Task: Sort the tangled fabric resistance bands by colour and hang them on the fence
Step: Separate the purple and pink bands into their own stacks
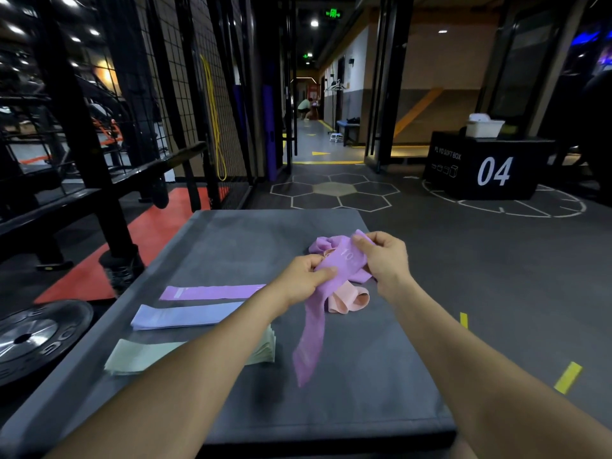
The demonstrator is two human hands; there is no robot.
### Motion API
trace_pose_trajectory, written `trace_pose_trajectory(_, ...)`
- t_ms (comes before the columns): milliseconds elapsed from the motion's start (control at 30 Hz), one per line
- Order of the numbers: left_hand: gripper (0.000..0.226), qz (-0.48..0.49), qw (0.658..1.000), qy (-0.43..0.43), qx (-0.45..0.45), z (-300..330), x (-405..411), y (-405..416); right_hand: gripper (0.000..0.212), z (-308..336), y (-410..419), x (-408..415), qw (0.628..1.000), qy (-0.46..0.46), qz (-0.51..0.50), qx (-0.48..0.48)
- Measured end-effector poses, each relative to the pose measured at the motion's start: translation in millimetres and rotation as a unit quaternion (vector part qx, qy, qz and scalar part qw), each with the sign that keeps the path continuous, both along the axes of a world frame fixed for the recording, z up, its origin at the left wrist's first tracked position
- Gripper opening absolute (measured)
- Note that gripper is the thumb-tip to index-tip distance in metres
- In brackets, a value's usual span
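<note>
Fingers of the left hand (306,273) and right hand (384,258) pinched a purple resistance band (314,326) above the grey mat (231,246), its tail dangling beside a peach band (347,298); three sorted bands lay flat to the left.

The person's two forearms are bare, with no sleeves on them. The left hand (303,276) and the right hand (385,260) wear no gloves, rings or watch.

Dim gym, ceiling spots, wide-angle edge warp.
</note>
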State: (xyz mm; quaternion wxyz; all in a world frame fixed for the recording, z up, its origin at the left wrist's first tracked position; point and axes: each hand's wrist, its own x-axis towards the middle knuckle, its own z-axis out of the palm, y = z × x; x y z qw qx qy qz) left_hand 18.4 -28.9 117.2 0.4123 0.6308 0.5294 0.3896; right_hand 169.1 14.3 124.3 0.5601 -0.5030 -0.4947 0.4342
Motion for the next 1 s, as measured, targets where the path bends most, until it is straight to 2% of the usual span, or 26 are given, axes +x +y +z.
trace_pose_trajectory(233,0.018,0.001,0.998,0.041,-0.053,-11,-17,-8,0.023,-21,2,29,0.992,0.013,-0.113,-0.054)
trace_pose_trajectory(400,0.024,0.006,0.995,0.066,-0.074,-20,-30,-15,0.019,-34,0,35,0.989,0.014,-0.129,-0.074)
trace_pose_trajectory(533,0.031,0.011,0.982,0.159,-0.097,-25,-40,-24,0.01,-48,-2,41,0.985,0.005,-0.14,-0.101)
trace_pose_trajectory(633,0.028,0.007,0.965,0.217,-0.149,-34,-52,-32,0.01,-59,-6,49,0.977,-0.001,-0.163,-0.136)
trace_pose_trajectory(800,0.033,-0.002,0.944,0.259,-0.204,-60,-62,-46,0.014,-86,-13,62,0.962,-0.043,-0.185,-0.194)
trace_pose_trajectory(900,0.026,0.021,0.939,0.251,-0.234,-75,-67,-50,0.013,-100,-20,64,0.953,-0.046,-0.177,-0.24)
trace_pose_trajectory(1000,0.017,0.08,0.944,0.163,-0.274,-88,-71,-53,0.018,-114,-22,67,0.941,-0.019,-0.155,-0.299)
